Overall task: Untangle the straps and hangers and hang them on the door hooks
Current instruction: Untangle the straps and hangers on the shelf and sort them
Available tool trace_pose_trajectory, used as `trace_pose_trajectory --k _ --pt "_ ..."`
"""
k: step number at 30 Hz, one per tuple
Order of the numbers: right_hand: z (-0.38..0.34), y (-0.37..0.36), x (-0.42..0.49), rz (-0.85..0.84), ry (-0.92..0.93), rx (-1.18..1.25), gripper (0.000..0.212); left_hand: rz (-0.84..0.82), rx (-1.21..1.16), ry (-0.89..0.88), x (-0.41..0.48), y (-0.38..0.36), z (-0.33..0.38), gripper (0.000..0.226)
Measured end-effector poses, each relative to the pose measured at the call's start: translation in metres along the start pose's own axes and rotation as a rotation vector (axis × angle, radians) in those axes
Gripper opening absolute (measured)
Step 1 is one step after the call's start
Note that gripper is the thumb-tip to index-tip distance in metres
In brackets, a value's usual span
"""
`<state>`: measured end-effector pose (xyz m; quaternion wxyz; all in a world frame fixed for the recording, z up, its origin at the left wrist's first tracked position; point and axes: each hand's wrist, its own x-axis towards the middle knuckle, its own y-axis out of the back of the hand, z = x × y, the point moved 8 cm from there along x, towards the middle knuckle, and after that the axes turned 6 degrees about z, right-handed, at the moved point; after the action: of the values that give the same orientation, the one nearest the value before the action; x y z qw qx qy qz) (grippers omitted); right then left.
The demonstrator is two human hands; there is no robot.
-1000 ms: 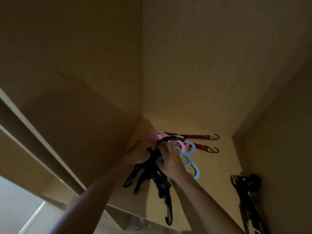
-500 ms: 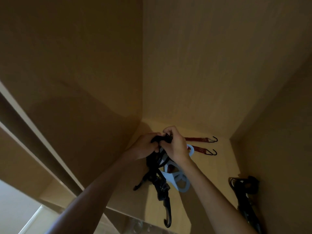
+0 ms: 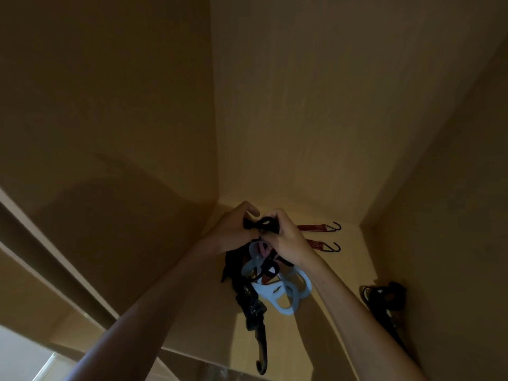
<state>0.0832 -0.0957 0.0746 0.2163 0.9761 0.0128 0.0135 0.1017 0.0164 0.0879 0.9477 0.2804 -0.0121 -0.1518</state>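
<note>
Tangle [image 3: 264, 273] is up off the shelf [image 3: 343, 312] now; a second ago it lay low near the back left corner with the pink hanger on top. Left hand [image 3: 231, 235] and right hand [image 3: 286, 240] have both climbed to the top, fingers clenched round a black strap loop [image 3: 262, 224] held between them. Blue hangers [image 3: 286, 295] now dangle under the right hand, and the pink hanger [image 3: 261, 250] barely shows behind them. Long black strap [image 3: 259, 350] hangs past the shelf's front edge, hook at the bottom. I read this as the pulling-apart step just begun: nothing separated, nothing hung. Door hooks not in view. Two red straps [image 3: 316, 227] lie at the back edge, apart from the tangle. Another black bundle [image 3: 384, 298] sits by the right wall. Room is open above and toward the front. Left wall is close to the left hand, so I'd pull the work forward.
</note>
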Motion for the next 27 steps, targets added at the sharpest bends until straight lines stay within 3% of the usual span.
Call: trace_pose_trajectory --k 4,7,10,16,22,27 --pt "-0.007 0.017 0.003 0.057 -0.049 0.188 0.017 0.066 -0.047 -0.048 0.006 0.004 0.026 0.005" --pt "0.002 0.027 0.001 0.059 -0.062 0.116 0.017 0.117 -0.131 -0.067 0.01 0.009 0.039 0.019" --pt "0.01 0.024 -0.01 0.002 -0.067 0.145 0.01 0.125 -0.199 -0.086 0.011 0.01 0.052 0.016" --pt "0.014 0.012 -0.021 0.0 -0.009 0.121 0.039 0.076 -0.231 -0.122 0.015 -0.005 0.068 0.023" --pt "0.019 0.011 -0.029 0.119 0.029 0.054 0.018 0.006 -0.298 -0.099 0.017 -0.031 0.073 0.018" --pt "0.039 0.01 -0.047 0.019 -0.079 0.064 0.019 0.053 -0.259 -0.048 0.028 -0.03 0.06 0.021"
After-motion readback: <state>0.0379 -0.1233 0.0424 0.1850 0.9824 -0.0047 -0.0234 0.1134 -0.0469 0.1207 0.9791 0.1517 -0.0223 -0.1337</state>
